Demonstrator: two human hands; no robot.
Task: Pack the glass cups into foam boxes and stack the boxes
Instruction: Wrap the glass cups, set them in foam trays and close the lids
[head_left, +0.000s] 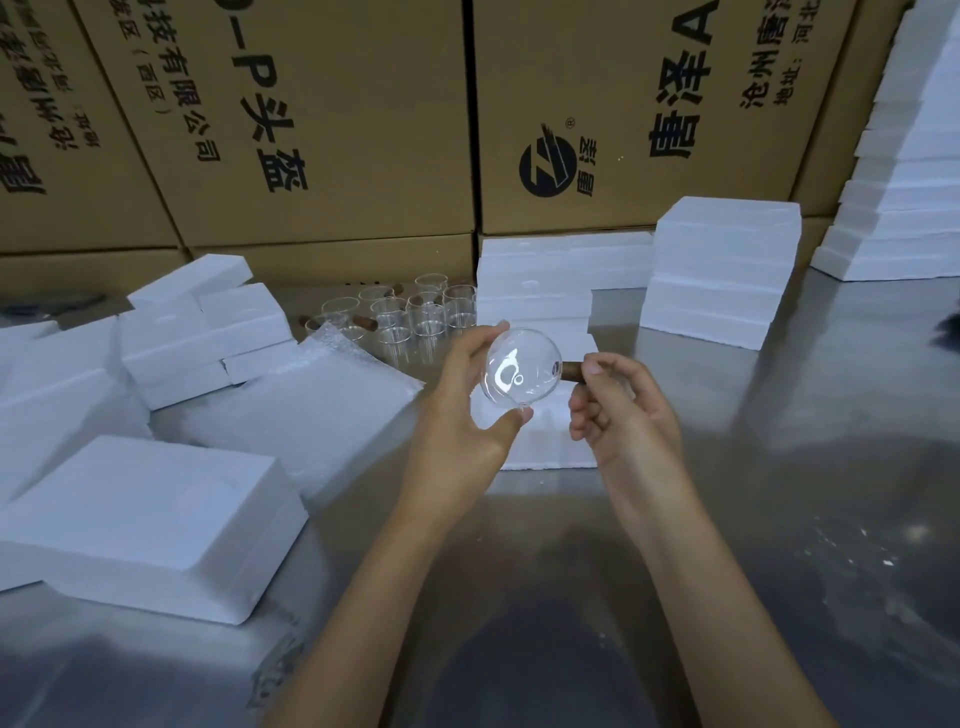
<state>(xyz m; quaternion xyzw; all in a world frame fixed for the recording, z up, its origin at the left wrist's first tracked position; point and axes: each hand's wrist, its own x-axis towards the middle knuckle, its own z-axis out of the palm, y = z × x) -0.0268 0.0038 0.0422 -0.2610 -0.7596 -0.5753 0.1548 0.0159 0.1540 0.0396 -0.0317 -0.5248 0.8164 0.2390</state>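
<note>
Left of counter: loose foam boxes piled unevenly, a few leaning on each other, bubble wrap sheet lying against them. Any bump while reaching could likely tip that pile.

Centre back: spare glass cups clustered tight, touching. A sleeve or box dragged through would probably knock several over.

Centre: left hand holds the glass cup in the air, thumb under the rim, fingers curled over the top edge. Thin contact on smooth glass; I'd say slip risk is real. Cup is above the open foam tray, not seated yet.

Right hand pinches the cup's brown handle between thumb and forefinger. Twisting there against the other hand's hold could stress the handle joint.

If dropped, it hits foam or steel counter. Steel likely means breakage.

Right: stacked foam boxes, edges not flush; taller stack could lean.
</note>
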